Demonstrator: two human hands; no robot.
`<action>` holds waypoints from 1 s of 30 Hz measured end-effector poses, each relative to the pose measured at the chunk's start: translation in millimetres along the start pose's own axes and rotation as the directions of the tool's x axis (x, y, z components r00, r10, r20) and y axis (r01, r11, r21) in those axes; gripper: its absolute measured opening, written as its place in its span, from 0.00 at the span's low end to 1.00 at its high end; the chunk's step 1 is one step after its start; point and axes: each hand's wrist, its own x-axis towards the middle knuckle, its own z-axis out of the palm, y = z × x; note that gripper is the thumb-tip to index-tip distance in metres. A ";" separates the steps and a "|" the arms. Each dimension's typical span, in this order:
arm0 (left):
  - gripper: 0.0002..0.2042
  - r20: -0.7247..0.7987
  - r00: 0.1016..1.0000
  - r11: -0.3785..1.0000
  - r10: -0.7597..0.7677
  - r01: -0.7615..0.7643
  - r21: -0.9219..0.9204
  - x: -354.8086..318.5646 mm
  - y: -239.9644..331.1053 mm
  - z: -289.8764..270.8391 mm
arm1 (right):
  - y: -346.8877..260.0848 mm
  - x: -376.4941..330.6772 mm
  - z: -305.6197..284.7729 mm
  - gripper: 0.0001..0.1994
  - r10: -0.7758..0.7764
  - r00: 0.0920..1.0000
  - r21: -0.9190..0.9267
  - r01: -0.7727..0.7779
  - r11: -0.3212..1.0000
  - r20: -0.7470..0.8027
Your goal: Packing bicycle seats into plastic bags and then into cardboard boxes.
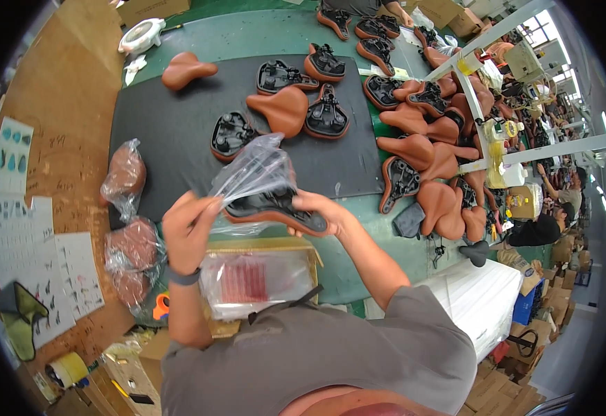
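The left hand (190, 225) pinches the edge of a clear bag (258, 166) between thumb and fingers, while the right hand (325, 211) grasps the brown saddle (271, 206) by its nose, thumb on the black underside and fingers curled below. The saddle is held between the two hands, underside up, its broad end toward the left hand and among the loose film; how deep it sits in the bag is hard to tell. The step in hand looks like drawing the bag over the saddle. The next move seems to call for a steady right-hand grip while the left hand pulls the film along toward the nose, without snagging on the underside fittings. Just left of the left hand lies a wrapped saddle (124, 177); beyond both hands, bare saddles (285, 111) rest on a dark mat (178, 125) over the green worktop (355, 256). Nearer the body, between the forearms, a carton (265, 245) holds flat plastic sheets (254, 281).
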 end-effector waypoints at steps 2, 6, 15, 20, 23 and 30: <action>0.07 -0.139 0.990 0.997 -0.013 0.024 0.076 -20.3 -32.4 -29.6 | -52.4 32.1 2.3 0.35 0.030 0.998 -0.071 -0.026 0.997 0.063; 0.12 -0.604 0.759 0.941 -0.243 0.336 0.043 -52.9 -70.1 -79.1 | -167.8 130.1 -142.9 0.30 -0.623 0.571 -0.504 0.376 0.777 -0.535; 0.09 -0.401 0.881 0.907 -0.250 0.358 0.221 -122.9 -113.1 41.5 | -207.0 126.3 -314.2 0.45 -0.389 0.587 0.219 0.710 0.670 -0.710; 0.22 0.151 0.920 0.931 -0.362 0.347 0.114 -218.7 -141.3 209.1 | -31.4 -1.2 -229.9 0.48 -0.510 0.718 0.305 0.677 0.670 -0.474; 0.30 -0.041 0.977 0.974 -0.211 0.214 0.073 -234.5 -160.9 248.9 | 98.9 -115.7 -177.7 0.50 -0.334 0.779 0.437 0.589 0.680 -0.531; 0.23 0.549 0.806 0.926 -0.222 -0.001 0.377 -335.3 -202.3 269.3 | 375.8 -256.4 -145.1 0.48 -0.319 0.298 -0.403 -0.285 0.870 -0.900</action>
